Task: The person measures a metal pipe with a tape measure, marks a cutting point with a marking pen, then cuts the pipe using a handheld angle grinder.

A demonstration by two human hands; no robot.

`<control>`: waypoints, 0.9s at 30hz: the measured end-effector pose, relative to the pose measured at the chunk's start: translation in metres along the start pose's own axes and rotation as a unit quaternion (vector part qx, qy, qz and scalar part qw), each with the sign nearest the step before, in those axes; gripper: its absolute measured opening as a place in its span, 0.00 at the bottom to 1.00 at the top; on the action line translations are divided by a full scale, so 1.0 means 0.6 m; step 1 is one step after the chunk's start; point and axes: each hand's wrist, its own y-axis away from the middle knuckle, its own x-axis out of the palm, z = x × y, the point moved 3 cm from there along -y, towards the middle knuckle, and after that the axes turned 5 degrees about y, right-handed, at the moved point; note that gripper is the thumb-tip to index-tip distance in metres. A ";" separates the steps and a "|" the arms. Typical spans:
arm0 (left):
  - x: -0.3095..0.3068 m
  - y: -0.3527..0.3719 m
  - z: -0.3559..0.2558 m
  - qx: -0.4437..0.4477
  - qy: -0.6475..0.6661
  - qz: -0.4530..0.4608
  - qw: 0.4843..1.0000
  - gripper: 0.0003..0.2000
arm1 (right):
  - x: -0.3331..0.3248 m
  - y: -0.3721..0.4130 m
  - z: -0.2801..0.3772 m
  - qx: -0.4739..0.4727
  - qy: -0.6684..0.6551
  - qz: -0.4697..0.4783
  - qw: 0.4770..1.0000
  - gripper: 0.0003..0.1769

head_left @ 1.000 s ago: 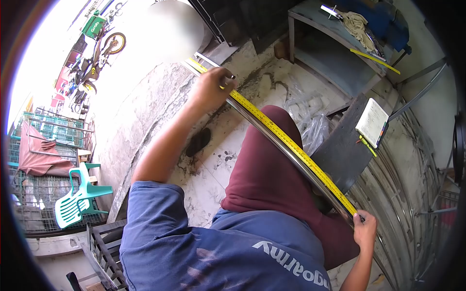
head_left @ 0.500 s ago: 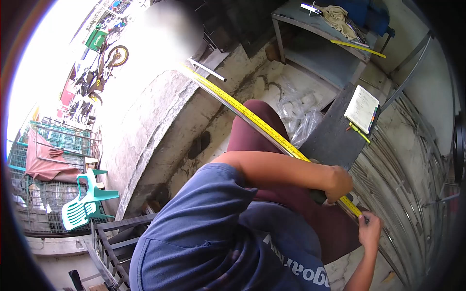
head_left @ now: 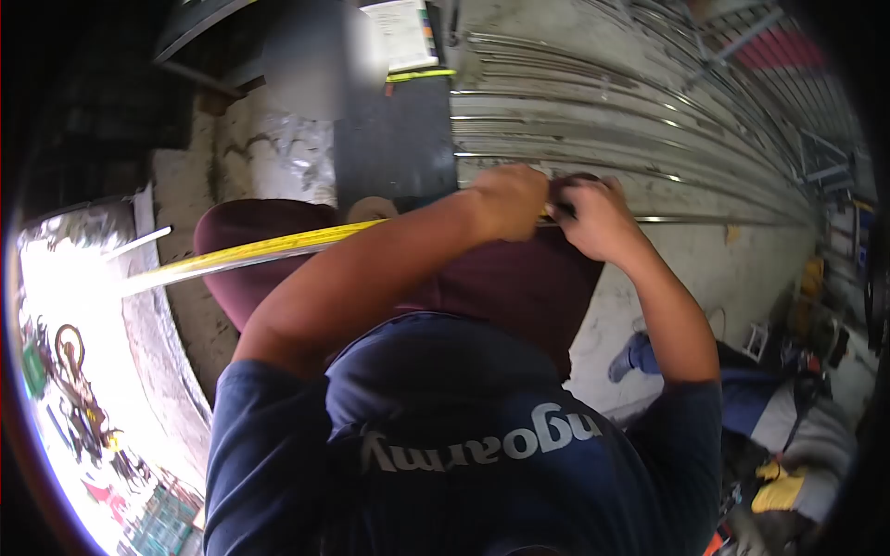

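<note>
A yellow measuring tape [head_left: 269, 248] lies along a thin metal bar, running from the bright area at left across the maroon-trousered thighs and under my left forearm. My left hand [head_left: 510, 202] is closed around the tape and bar above the lap. Right beside it, my right hand [head_left: 598, 221] has its fingers curled against a small dark object near the tape's end, too hidden to name. The metal bar [head_left: 677, 220] shows again to the right of my right hand.
An open notebook [head_left: 403, 37] and a yellow-green pen [head_left: 422, 74] lie on a dark board [head_left: 394, 139]. Long metal rods [head_left: 593, 116] lie on the floor behind. At lower right is another person [head_left: 742, 389] with a yellow glove [head_left: 777, 489]. Motorcycles [head_left: 79, 408] stand outside at left.
The view has swung right, bringing the other person and more floor rods into sight. Both my hands now show close together; earlier my right hand was farther along the tape from my left.
</note>
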 end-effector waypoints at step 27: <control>-0.173 0.551 0.311 -0.184 -0.175 -0.091 0.963 0.12 | 0.023 -0.013 -0.044 0.014 -0.008 -0.036 0.999 0.14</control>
